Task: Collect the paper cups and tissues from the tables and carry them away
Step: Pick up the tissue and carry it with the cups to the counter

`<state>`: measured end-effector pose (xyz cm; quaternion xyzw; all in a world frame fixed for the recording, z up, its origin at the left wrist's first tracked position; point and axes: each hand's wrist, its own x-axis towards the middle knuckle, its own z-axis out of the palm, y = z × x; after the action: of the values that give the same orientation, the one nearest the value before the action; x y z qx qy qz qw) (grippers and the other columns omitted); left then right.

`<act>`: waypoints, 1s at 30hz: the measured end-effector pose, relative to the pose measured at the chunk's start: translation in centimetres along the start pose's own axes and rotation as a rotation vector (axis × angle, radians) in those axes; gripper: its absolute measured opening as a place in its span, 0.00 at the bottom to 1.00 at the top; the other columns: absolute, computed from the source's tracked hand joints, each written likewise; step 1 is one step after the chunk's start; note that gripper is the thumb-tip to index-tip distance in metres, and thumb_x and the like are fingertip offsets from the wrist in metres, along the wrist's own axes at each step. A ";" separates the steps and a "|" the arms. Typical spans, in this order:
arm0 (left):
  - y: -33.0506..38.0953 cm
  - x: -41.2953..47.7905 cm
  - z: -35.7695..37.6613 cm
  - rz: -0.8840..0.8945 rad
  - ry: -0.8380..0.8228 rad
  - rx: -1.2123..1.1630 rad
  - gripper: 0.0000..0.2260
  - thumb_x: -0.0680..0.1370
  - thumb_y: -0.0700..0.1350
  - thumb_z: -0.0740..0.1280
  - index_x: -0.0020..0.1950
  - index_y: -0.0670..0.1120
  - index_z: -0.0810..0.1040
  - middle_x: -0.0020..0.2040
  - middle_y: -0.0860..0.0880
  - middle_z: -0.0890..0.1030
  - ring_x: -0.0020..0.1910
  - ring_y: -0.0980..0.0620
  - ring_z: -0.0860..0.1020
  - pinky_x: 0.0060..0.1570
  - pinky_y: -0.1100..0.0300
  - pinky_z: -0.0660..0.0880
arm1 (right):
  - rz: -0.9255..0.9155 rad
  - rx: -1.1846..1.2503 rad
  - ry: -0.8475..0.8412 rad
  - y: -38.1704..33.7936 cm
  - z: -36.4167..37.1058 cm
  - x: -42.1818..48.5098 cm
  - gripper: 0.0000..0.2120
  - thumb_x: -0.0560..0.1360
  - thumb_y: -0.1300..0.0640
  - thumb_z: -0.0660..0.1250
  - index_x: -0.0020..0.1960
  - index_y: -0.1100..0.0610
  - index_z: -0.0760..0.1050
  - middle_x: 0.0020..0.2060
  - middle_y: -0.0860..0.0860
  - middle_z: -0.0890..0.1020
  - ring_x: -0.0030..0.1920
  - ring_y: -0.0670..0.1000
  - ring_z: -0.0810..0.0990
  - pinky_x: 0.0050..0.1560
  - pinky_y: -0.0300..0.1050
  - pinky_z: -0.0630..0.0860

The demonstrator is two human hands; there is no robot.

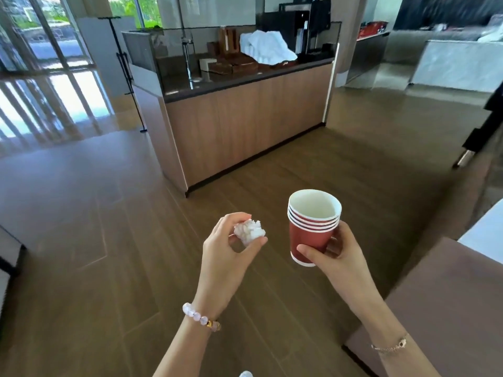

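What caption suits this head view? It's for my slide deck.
Left hand holding a crumpled tissue, right hand carrying stacked red paper cups toward a wooden counter.

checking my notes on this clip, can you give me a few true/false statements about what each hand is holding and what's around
1. The right hand holds a stack of red paper cups. True.
2. The top cup is full of liquid. False: its white inside looks empty.
3. The left hand pinches a crumpled white tissue. True.
4. The tissue is already stuffed inside the cups. False: it is apart from them, to their left.
5. A beaded bracelet is on the left wrist. True.
6. The person stands at a table with both hands resting on it. False: both hands are raised over the wooden floor, facing a wood-fronted counter.
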<state>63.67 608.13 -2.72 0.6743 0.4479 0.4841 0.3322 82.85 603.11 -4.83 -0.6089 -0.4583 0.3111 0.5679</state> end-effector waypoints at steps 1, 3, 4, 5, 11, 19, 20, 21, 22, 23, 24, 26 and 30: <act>-0.6 2.2 0.3 0.011 -0.036 -0.005 0.15 0.69 0.46 0.75 0.52 0.55 0.76 0.49 0.58 0.80 0.49 0.58 0.79 0.45 0.70 0.74 | 0.006 -0.006 0.029 0.0 0.4 1.6 0.25 0.64 0.58 0.79 0.54 0.43 0.71 0.48 0.39 0.80 0.48 0.35 0.79 0.41 0.27 0.75; -1.5 6.5 1.0 0.040 -0.104 -0.023 0.15 0.69 0.45 0.76 0.53 0.55 0.77 0.49 0.59 0.80 0.50 0.57 0.79 0.47 0.68 0.75 | 0.016 -0.017 0.091 0.0 1.1 4.5 0.25 0.64 0.60 0.78 0.54 0.44 0.71 0.48 0.40 0.80 0.48 0.34 0.79 0.40 0.27 0.74; -2.0 8.5 1.6 0.060 -0.136 -0.028 0.15 0.69 0.45 0.76 0.53 0.54 0.77 0.49 0.59 0.80 0.50 0.56 0.79 0.48 0.68 0.75 | 0.023 -0.021 0.123 0.1 1.3 6.0 0.26 0.64 0.60 0.78 0.55 0.45 0.71 0.48 0.40 0.80 0.47 0.34 0.79 0.40 0.27 0.74; -2.4 10.3 2.2 0.078 -0.166 -0.033 0.15 0.69 0.45 0.75 0.53 0.54 0.77 0.48 0.59 0.80 0.50 0.56 0.78 0.48 0.68 0.74 | 0.029 -0.024 0.153 0.2 1.4 7.3 0.26 0.64 0.61 0.78 0.55 0.45 0.71 0.48 0.40 0.80 0.47 0.34 0.79 0.40 0.26 0.74; -4.0 18.9 6.9 0.135 -0.325 -0.103 0.15 0.70 0.44 0.75 0.53 0.54 0.76 0.48 0.57 0.80 0.50 0.56 0.78 0.48 0.71 0.72 | 0.060 -0.042 0.327 1.2 0.3 13.9 0.27 0.64 0.61 0.78 0.57 0.47 0.71 0.48 0.40 0.81 0.46 0.33 0.79 0.40 0.25 0.73; -4.9 28.6 16.5 0.178 -0.459 -0.162 0.15 0.70 0.42 0.75 0.51 0.55 0.76 0.47 0.58 0.80 0.49 0.56 0.79 0.48 0.72 0.72 | 0.089 -0.038 0.461 4.3 -3.6 24.4 0.26 0.64 0.59 0.78 0.57 0.47 0.71 0.47 0.41 0.82 0.46 0.36 0.81 0.41 0.27 0.74; -5.1 30.4 18.5 0.187 -0.472 -0.167 0.15 0.70 0.42 0.75 0.51 0.55 0.75 0.47 0.58 0.80 0.49 0.56 0.79 0.48 0.72 0.72 | 0.088 -0.037 0.481 5.0 -4.7 26.5 0.26 0.64 0.59 0.78 0.57 0.46 0.71 0.47 0.40 0.82 0.46 0.37 0.81 0.41 0.27 0.74; -5.2 31.7 20.0 0.191 -0.481 -0.169 0.15 0.70 0.42 0.75 0.51 0.56 0.75 0.47 0.59 0.80 0.49 0.56 0.79 0.48 0.72 0.72 | 0.083 -0.032 0.489 5.5 -5.6 28.0 0.26 0.64 0.59 0.78 0.57 0.46 0.72 0.47 0.40 0.82 0.46 0.37 0.81 0.41 0.27 0.74; -5.1 32.7 20.9 0.190 -0.485 -0.169 0.15 0.70 0.41 0.75 0.51 0.56 0.75 0.47 0.59 0.80 0.48 0.56 0.79 0.48 0.72 0.72 | 0.079 -0.023 0.489 5.6 -6.1 29.1 0.26 0.64 0.60 0.78 0.56 0.45 0.71 0.47 0.40 0.82 0.46 0.37 0.81 0.41 0.27 0.74; -5.1 34.1 22.5 0.187 -0.497 -0.175 0.15 0.70 0.41 0.75 0.51 0.56 0.76 0.47 0.59 0.80 0.48 0.56 0.79 0.48 0.72 0.72 | 0.079 -0.017 0.500 6.0 -7.1 30.7 0.25 0.64 0.60 0.78 0.56 0.44 0.71 0.47 0.40 0.82 0.46 0.37 0.81 0.41 0.27 0.74; -5.1 35.5 24.3 0.186 -0.513 -0.180 0.15 0.70 0.41 0.75 0.50 0.56 0.76 0.47 0.59 0.80 0.48 0.56 0.79 0.48 0.72 0.72 | 0.083 -0.020 0.517 6.5 -8.3 32.4 0.25 0.64 0.60 0.78 0.56 0.44 0.71 0.47 0.40 0.82 0.46 0.37 0.81 0.41 0.27 0.74; -4.7 38.3 27.9 0.183 -0.552 -0.185 0.15 0.70 0.42 0.75 0.50 0.57 0.75 0.47 0.59 0.80 0.49 0.56 0.79 0.47 0.71 0.73 | 0.088 -0.023 0.547 7.0 -10.8 35.5 0.26 0.64 0.59 0.78 0.57 0.46 0.71 0.47 0.40 0.82 0.46 0.37 0.81 0.41 0.27 0.74; -3.6 42.7 35.1 0.203 -0.612 -0.220 0.15 0.70 0.42 0.75 0.51 0.56 0.76 0.47 0.60 0.80 0.49 0.57 0.79 0.48 0.71 0.73 | 0.082 -0.027 0.612 8.0 -15.8 40.3 0.26 0.64 0.59 0.78 0.57 0.45 0.71 0.46 0.39 0.83 0.47 0.38 0.81 0.42 0.28 0.75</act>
<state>101.56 648.52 -1.60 0.7895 0.2032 0.3355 0.4722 114.29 633.92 -4.42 -0.6999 -0.2450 0.1298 0.6583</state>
